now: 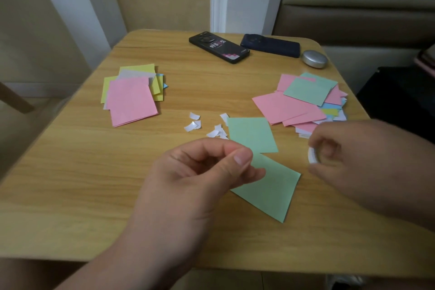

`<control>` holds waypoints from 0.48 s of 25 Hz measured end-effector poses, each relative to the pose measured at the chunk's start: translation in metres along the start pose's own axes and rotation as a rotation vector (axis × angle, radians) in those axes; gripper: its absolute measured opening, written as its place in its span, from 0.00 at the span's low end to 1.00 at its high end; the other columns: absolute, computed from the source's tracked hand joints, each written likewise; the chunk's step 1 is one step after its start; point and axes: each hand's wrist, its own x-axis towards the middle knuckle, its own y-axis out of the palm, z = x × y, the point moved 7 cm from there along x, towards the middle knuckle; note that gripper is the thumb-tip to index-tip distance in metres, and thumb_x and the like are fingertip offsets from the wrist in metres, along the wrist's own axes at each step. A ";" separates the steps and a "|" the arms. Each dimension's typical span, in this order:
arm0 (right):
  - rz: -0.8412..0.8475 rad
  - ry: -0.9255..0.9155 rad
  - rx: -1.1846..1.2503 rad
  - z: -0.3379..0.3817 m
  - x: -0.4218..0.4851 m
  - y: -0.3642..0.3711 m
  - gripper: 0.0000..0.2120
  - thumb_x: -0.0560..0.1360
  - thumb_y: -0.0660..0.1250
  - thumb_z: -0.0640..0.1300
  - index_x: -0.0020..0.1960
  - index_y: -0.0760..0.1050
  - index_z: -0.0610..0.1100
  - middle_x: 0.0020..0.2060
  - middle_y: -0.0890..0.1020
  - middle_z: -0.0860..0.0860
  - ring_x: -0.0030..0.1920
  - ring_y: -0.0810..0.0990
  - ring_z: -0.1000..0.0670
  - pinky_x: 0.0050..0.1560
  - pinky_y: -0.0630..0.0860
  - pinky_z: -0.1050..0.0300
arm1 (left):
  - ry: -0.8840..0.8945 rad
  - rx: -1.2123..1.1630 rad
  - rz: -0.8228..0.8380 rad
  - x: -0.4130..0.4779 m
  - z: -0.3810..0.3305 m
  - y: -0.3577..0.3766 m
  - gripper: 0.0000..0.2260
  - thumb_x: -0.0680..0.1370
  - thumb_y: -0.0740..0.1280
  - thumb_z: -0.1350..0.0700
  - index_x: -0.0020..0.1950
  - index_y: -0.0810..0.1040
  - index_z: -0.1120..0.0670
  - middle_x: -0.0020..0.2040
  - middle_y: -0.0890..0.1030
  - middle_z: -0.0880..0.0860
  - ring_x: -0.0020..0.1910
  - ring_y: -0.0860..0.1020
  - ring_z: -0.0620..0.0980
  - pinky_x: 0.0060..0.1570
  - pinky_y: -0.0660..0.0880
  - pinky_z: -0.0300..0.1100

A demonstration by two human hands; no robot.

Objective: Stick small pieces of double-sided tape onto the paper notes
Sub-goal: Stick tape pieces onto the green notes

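Note:
My left hand (207,172) pinches the upper left corner of a green paper note (270,186) between thumb and forefinger. A second green note (251,134) lies flat on the table just beyond it. My right hand (348,160) is curled round a small white roll of double-sided tape (313,155) at the right. Several white torn backing scraps (207,125) lie scattered behind my left hand. A stack of pink and yellow notes (131,96) sits at the left, and a looser pile of pink, green and blue notes (306,99) at the right.
Two dark phones (219,47) (270,45) lie at the far edge of the wooden table (94,183), with a silver oval case (315,59) beside them. A wall and white door frame stand behind, and upholstered furniture sits at the right.

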 end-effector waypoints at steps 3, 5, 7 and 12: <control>-0.223 -0.106 0.535 0.024 -0.019 -0.030 0.08 0.66 0.76 0.55 0.37 0.81 0.53 0.28 0.81 0.53 0.27 0.78 0.56 0.25 0.73 0.63 | 0.043 0.019 0.001 -0.002 0.000 0.001 0.11 0.66 0.75 0.51 0.45 0.87 0.53 0.42 0.86 0.56 0.47 0.86 0.57 0.60 0.77 0.58; -0.101 -0.149 0.956 0.051 -0.032 -0.025 0.08 0.65 0.80 0.52 0.35 0.83 0.50 0.26 0.82 0.50 0.20 0.75 0.57 0.20 0.68 0.70 | 0.035 -0.002 0.099 -0.004 0.001 0.008 0.15 0.65 0.74 0.51 0.51 0.87 0.50 0.49 0.86 0.53 0.53 0.84 0.53 0.60 0.77 0.56; 0.014 -0.159 1.144 0.064 -0.035 -0.008 0.05 0.69 0.77 0.48 0.36 0.84 0.49 0.26 0.83 0.47 0.19 0.75 0.55 0.21 0.69 0.67 | 0.035 0.057 0.204 -0.006 0.003 0.016 0.18 0.64 0.72 0.50 0.53 0.86 0.44 0.53 0.86 0.48 0.56 0.83 0.49 0.58 0.76 0.54; 0.003 -0.095 1.233 0.055 -0.023 0.006 0.09 0.67 0.69 0.48 0.38 0.84 0.44 0.32 0.85 0.43 0.28 0.77 0.31 0.23 0.74 0.50 | 0.067 0.091 0.302 -0.011 0.007 0.020 0.23 0.63 0.69 0.53 0.57 0.84 0.44 0.57 0.84 0.46 0.60 0.81 0.47 0.57 0.74 0.51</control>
